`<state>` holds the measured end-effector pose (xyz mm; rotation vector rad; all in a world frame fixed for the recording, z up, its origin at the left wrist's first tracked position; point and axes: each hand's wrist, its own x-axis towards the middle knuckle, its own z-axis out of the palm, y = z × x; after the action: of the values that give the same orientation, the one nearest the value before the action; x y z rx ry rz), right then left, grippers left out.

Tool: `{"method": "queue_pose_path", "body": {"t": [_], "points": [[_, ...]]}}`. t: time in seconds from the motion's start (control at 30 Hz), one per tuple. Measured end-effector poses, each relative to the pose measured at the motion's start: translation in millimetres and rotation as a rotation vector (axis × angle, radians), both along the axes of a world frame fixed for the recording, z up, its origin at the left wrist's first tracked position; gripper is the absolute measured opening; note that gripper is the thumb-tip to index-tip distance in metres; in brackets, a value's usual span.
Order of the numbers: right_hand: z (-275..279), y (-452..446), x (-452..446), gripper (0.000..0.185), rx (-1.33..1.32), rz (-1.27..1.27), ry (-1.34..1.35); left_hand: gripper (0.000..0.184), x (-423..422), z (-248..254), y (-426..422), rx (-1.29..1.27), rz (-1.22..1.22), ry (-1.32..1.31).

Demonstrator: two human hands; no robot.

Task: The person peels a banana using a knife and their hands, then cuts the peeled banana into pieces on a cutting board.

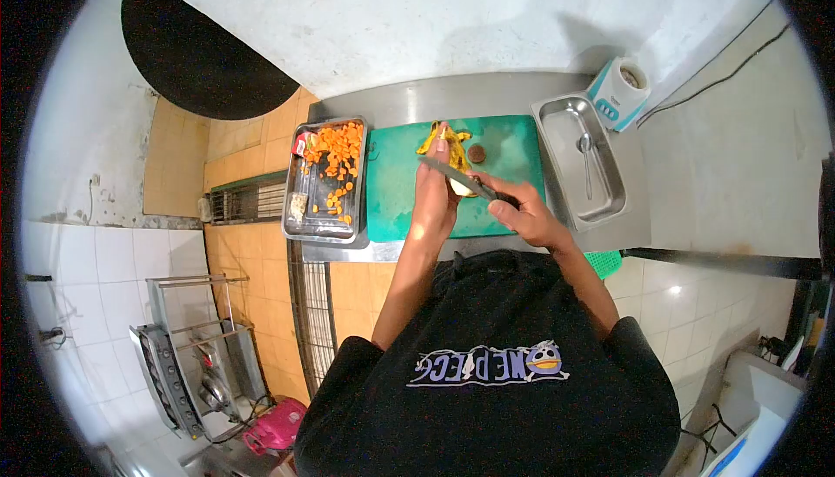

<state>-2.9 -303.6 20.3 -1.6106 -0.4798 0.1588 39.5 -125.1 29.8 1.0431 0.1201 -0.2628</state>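
Note:
My right hand (529,214) is closed around the handle of a knife (456,176). Its blade points left, across my left hand (433,188) and just over a pale piece of food (462,188). My left hand is closed round that pale piece, with much of it hidden by the fingers and blade; its exact kind is unclear. Yellow peel with dark spots (458,152) lies beyond the blade, close to my left fingers. A small round brown thing (476,154) sits beside the peel on the green cutting board (396,203).
To the left stands a clear tray (323,232) with cut orange pieces (337,148) and small packets. A steel pan (613,183) holding a spoon (587,168) is at the right, near a white and teal appliance (619,93). The wall rises behind the steel table (396,94).

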Motion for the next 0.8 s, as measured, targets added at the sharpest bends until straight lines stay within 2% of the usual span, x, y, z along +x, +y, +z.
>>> {"method": "queue_pose_path", "body": {"t": [0.03, 0.07, 0.13, 0.43, 0.6, 0.67, 0.7, 0.73, 0.8], "points": [[0, -1, -2, 0.054, 0.063, 0.028, 0.168, 0.055, -1, -1, -1, 0.002, -0.004, 0.001], [-1, 0, -2, 0.054, 0.065, 0.023, 0.168, 0.056, -1, 1, -4, 0.007, 0.025, -0.019], [-6, 1, -2, 0.052, 0.153, 0.072, 0.331, 0.056, 0, -2, -5, 0.011, 0.051, -0.039], [-8, 4, 1, 0.049, 0.292, 0.144, 0.449, 0.056, 3, -3, 12, -0.008, -0.063, -0.014], [-9, 4, 4, 0.044, 0.481, 0.235, 0.648, 0.051, 7, -2, 22, -0.191, -0.215, 0.07], [-11, 1, 5, 0.046, 0.564, 0.305, 0.698, 0.051, 7, -3, 25, -0.194, -0.253, 0.067], [-11, 0, 6, 0.048, 0.649, 0.314, 0.817, 0.051, 7, -3, 26, -0.197, -0.292, 0.062], [-12, 0, 7, 0.058, 0.734, 0.323, 0.937, 0.051, 6, -3, 27, -0.197, -0.291, 0.062], [-15, -3, 9, 0.062, 0.758, 0.295, 0.976, 0.051, 4, -2, 26, -0.228, -0.321, 0.06]]}}
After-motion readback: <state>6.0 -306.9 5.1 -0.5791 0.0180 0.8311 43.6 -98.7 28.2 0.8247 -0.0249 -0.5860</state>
